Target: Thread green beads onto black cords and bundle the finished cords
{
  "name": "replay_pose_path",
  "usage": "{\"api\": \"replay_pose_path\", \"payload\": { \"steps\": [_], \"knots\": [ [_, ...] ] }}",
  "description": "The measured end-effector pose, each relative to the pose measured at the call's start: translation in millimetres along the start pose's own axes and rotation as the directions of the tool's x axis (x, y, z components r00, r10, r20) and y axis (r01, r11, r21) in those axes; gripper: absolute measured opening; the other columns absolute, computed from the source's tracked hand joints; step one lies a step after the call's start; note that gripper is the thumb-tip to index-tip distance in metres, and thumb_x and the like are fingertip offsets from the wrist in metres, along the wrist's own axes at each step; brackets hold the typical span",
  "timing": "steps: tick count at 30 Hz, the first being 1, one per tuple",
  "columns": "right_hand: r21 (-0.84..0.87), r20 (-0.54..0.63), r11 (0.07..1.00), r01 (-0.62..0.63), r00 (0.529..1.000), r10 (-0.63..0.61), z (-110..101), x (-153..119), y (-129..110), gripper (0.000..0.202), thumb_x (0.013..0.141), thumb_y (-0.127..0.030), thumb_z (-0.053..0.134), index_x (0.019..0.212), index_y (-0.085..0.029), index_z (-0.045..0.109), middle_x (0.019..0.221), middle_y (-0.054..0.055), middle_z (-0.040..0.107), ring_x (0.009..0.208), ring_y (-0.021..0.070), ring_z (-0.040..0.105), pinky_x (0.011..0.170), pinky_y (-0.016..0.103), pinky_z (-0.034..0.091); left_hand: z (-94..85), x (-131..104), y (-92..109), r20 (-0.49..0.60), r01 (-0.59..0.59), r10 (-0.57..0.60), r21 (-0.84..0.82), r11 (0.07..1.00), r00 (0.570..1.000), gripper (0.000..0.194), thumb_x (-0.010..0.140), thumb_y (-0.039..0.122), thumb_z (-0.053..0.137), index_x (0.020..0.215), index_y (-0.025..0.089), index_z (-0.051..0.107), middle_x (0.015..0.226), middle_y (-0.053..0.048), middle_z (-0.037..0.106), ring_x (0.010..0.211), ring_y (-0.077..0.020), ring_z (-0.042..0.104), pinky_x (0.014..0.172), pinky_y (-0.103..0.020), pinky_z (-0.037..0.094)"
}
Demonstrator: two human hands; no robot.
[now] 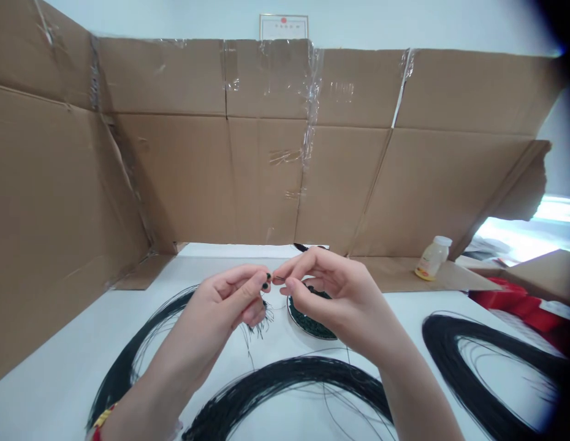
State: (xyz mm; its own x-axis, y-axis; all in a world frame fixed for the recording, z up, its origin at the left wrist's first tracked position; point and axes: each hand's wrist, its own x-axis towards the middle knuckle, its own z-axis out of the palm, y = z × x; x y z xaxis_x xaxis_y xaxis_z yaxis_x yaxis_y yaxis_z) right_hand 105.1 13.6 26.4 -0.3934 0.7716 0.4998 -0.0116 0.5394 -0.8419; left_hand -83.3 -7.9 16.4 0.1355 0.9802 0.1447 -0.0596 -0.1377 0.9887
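Note:
In the middle of the head view, my left hand [234, 300] pinches small dark beads [266, 282] between thumb and fingertips. Short dark wire ends [258, 327] stick out below its fingers. Fingertips almost meet as my right hand [333, 285], also pinched, holds a thin dark wire [280, 278] close to the beads. Whether the wire passes through a bead is too small to tell. Partly covered by the right hand, a round dish [312, 326] of dark green beads rests on the white table behind and below.
Coils of black wire lie on the table [381, 321]: one in front [285, 373], one at left [117, 373], one at right [450, 355]. Cardboard walls [262, 177] enclose the back and left. A white-capped bottle [433, 258] stands back right, near red items [519, 303].

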Motion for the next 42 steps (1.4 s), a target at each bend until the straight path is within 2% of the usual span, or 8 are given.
{"api": "replay_pose_path", "payload": {
  "steps": [3, 8, 16, 22, 25, 30, 35, 42],
  "knots": [
    [-0.058, -0.012, 0.998, 0.018, 1.000, -0.019, 1.4, -2.0, -1.0, 0.012, 0.091, -0.014, 0.065, 0.081, -0.021, 0.063, 0.099, 0.000, 0.075, 0.089, 0.0143, 0.070, 0.077, 0.025, 0.056, -1.9, 0.0, -1.6, 0.042, 0.012, -0.010, -0.038, 0.999, 0.999, 0.033, 0.093, 0.049, 0.068, 0.079, 0.020, 0.068, 0.055, 0.007, 0.032, 0.058, -0.0119, 0.026, 0.058, -0.025, 0.030],
    [-0.141, -0.061, 0.990, 0.024, 0.998, -0.033, 6.1, -4.8, -5.3, 0.013, 0.088, -0.012, 0.066, 0.081, -0.023, 0.065, 0.093, -0.003, 0.073, 0.087, 0.0125, 0.068, 0.081, 0.024, 0.056, -2.5, 0.7, -0.5, 0.118, 0.020, -0.008, -0.101, 0.995, 0.993, 0.032, 0.093, 0.047, 0.068, 0.078, 0.019, 0.069, 0.055, 0.007, 0.031, 0.055, -0.0110, 0.021, 0.056, -0.025, 0.029],
    [-0.203, -0.089, 0.976, 0.082, 0.991, -0.101, 12.3, -5.0, -0.3, 0.015, 0.090, -0.012, 0.065, 0.082, -0.025, 0.064, 0.089, -0.006, 0.072, 0.083, 0.0108, 0.066, 0.079, 0.023, 0.056, -3.7, 1.8, -1.9, 0.138, 0.055, -0.033, -0.159, 0.986, 0.990, 0.031, 0.093, 0.045, 0.070, 0.079, 0.018, 0.066, 0.057, 0.008, 0.033, 0.056, -0.0099, 0.021, 0.055, -0.024, 0.026],
    [-0.247, -0.075, 0.966, 0.075, 0.993, -0.096, 11.0, -3.8, 0.7, 0.013, 0.092, -0.014, 0.063, 0.083, -0.024, 0.063, 0.090, -0.004, 0.072, 0.082, 0.0115, 0.065, 0.082, 0.025, 0.057, -2.8, 3.3, -2.2, 0.008, -0.054, 0.054, 0.080, 0.995, 0.999, 0.032, 0.094, 0.049, 0.067, 0.078, 0.021, 0.067, 0.059, 0.006, 0.041, 0.060, -0.0124, 0.034, 0.059, -0.027, 0.029],
    [-0.238, -0.058, 0.969, 0.061, 0.995, -0.077, 10.3, -2.7, -0.3, 0.014, 0.091, -0.014, 0.064, 0.081, -0.023, 0.062, 0.088, -0.005, 0.072, 0.082, 0.0119, 0.065, 0.082, 0.025, 0.057, -4.3, 3.4, -2.3, 0.007, -0.092, 0.092, 0.155, 0.984, 0.996, 0.032, 0.095, 0.050, 0.065, 0.081, 0.022, 0.070, 0.061, 0.005, 0.042, 0.062, -0.0132, 0.037, 0.060, -0.028, 0.030],
    [-0.226, -0.048, 0.972, 0.064, 0.996, -0.077, 10.3, -4.0, -1.3, 0.015, 0.090, -0.013, 0.064, 0.080, -0.023, 0.062, 0.088, -0.005, 0.071, 0.083, 0.0118, 0.065, 0.082, 0.024, 0.058, -6.3, 3.0, -3.3, 0.012, -0.087, 0.086, 0.173, 0.981, 0.996, 0.033, 0.095, 0.052, 0.064, 0.081, 0.022, 0.070, 0.062, 0.004, 0.043, 0.064, -0.0138, 0.040, 0.060, -0.028, 0.031],
    [-0.231, -0.034, 0.971, 0.054, 0.997, -0.064, 8.8, -5.9, -2.5, 0.015, 0.090, -0.012, 0.064, 0.081, -0.024, 0.061, 0.090, -0.005, 0.071, 0.084, 0.0120, 0.065, 0.082, 0.025, 0.057, -6.3, 2.5, -2.0, -0.016, -0.130, 0.138, 0.239, 0.962, 0.990, 0.032, 0.093, 0.052, 0.065, 0.084, 0.023, 0.075, 0.061, 0.004, 0.046, 0.061, -0.0134, 0.041, 0.058, -0.026, 0.033],
    [-0.261, 0.045, 0.964, 0.043, 0.998, -0.033, 2.2, -6.4, -6.7, 0.014, 0.091, -0.015, 0.063, 0.081, -0.024, 0.060, 0.091, -0.005, 0.071, 0.087, 0.0127, 0.064, 0.082, 0.025, 0.057, -8.5, -2.0, 1.5, -0.019, -0.146, 0.168, 0.398, 0.906, 0.986, 0.026, 0.090, 0.049, 0.068, 0.087, 0.025, 0.077, 0.073, 0.000, 0.064, 0.064, -0.0145, 0.045, 0.056, -0.026, 0.034]
  ]
}}
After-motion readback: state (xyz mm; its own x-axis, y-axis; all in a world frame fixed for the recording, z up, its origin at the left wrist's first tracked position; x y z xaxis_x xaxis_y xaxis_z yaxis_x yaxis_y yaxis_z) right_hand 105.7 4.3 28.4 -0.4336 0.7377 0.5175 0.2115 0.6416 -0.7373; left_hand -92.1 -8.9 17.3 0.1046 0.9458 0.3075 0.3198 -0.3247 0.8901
